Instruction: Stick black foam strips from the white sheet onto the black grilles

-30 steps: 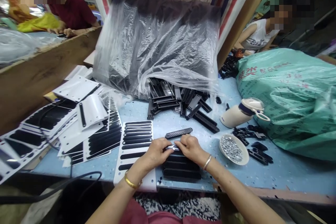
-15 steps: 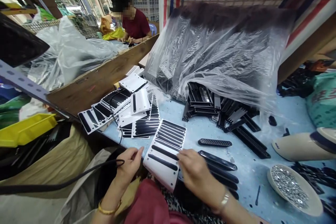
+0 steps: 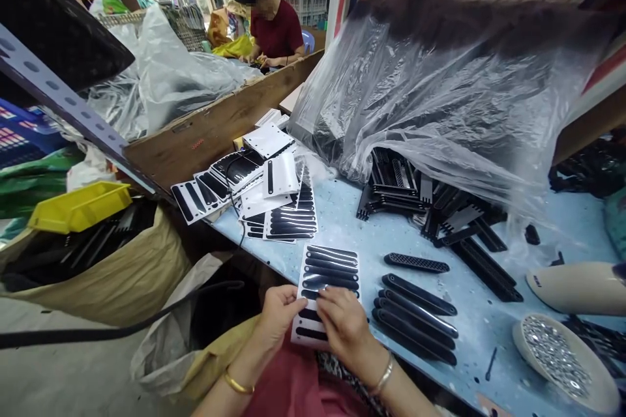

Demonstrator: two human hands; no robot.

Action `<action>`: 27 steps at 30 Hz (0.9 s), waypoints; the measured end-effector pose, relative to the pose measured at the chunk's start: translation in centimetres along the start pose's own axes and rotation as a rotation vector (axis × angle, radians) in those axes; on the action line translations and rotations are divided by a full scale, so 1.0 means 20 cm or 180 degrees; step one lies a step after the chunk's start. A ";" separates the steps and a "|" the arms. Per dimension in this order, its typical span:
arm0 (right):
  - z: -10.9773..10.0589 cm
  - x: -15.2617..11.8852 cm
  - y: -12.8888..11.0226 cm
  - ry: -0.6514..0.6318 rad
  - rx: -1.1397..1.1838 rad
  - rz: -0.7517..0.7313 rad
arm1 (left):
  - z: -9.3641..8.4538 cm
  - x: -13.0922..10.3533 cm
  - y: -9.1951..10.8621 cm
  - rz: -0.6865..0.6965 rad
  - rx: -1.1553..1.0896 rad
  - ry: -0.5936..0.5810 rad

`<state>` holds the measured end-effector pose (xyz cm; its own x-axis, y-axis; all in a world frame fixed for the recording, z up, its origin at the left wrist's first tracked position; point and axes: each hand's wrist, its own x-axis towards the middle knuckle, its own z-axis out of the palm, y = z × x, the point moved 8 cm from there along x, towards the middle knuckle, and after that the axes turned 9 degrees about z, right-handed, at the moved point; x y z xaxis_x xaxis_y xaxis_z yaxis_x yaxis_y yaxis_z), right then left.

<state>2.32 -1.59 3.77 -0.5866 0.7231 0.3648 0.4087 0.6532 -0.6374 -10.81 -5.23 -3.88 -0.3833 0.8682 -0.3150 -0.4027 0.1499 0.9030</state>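
A white sheet of long black stickers lies over the table's front edge, close to my body. My left hand is closed at the sheet's left edge, its thumb and forefinger pinched on it beside a black strip. Over the sheet's lower half is my right hand, fingers bent and pressed together at the same strip; what they grip is hidden. Right of the sheet, several smooth black plastic bars lie side by side, with a black bar of mesh-like underside behind them.
More sticker sheets are piled at the left by a wooden board. Black plastic parts spill from under clear plastic. A bowl of small metal pieces stands at right. A person sits across the board.
My left hand has moved right onto the sheet's edge, and my fingertips have come close together. The sheet lies flatter, its lower strips now partly covered by my hands. The view has shifted.
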 end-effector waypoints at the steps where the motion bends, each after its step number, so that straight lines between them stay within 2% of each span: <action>1: -0.01 0.02 0.02 0.0128 0.0128 0.0028 | 0.02 -0.02 0.01 -0.0024 -0.0146 0.0031; 3: -0.03 0.08 0.06 0.0300 0.0263 0.0121 | 0.06 -0.04 0.05 -0.0010 -0.0359 0.0042; 6: -0.03 0.14 0.11 0.0325 0.0464 0.0308 | 0.13 -0.05 0.12 0.0051 -0.0576 -0.0122; 14: -0.06 0.19 0.25 -0.0111 0.2176 0.1439 | 0.29 0.01 0.23 0.0258 -0.0585 -0.0746; 17: -0.12 0.23 0.26 0.0101 0.2316 0.1614 | 0.31 0.03 0.24 0.0203 -0.0513 -0.0837; 20: -0.29 0.27 0.33 0.0740 0.2462 0.1868 | 0.27 0.12 0.28 0.0301 -0.0334 -0.0634; 23: -0.58 0.30 0.45 0.1537 0.2766 0.2036 | 0.25 0.31 0.36 0.0790 0.0238 -0.0366; 25: -0.78 0.29 0.53 0.1962 0.2651 0.1972 | 0.26 0.45 0.43 0.1275 0.1188 -0.0211; 27: -0.94 0.25 0.60 0.2057 0.2074 0.1918 | 0.29 0.55 0.47 0.1646 0.2724 -0.0016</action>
<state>17.44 14.20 10.72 0.1402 0.9894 0.0387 -0.0540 0.0467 -0.9974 -14.03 8.52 2.89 -0.3380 0.9246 0.1755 0.5476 0.0415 0.8357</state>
